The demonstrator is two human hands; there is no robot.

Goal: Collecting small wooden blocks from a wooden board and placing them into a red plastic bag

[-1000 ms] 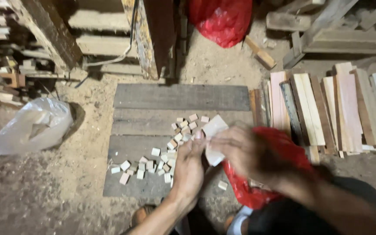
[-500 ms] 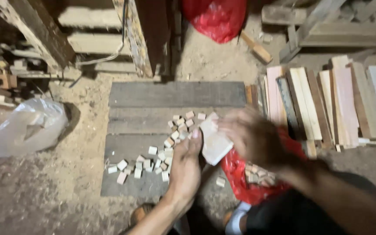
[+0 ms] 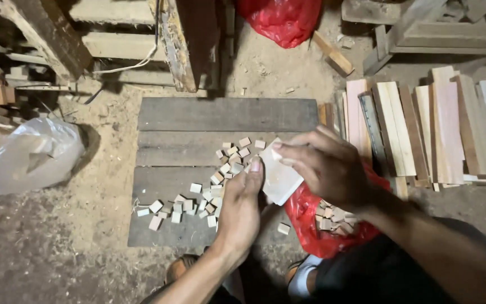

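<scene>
Head view showed left hand and right hand close together, fingers pinching one pale wooden piece above small blocks.

The left hand reaches forward from a bare forearm, fingers held together and pointing ahead. The right hand comes in from the right, fingers curled leftward, tips just beside the left fingertips.

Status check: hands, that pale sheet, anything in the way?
Left hand and right hand both gripping the pale sheet. Small wood blocks scattered on board beneath. Red bag beside, nothing blocking.
</scene>
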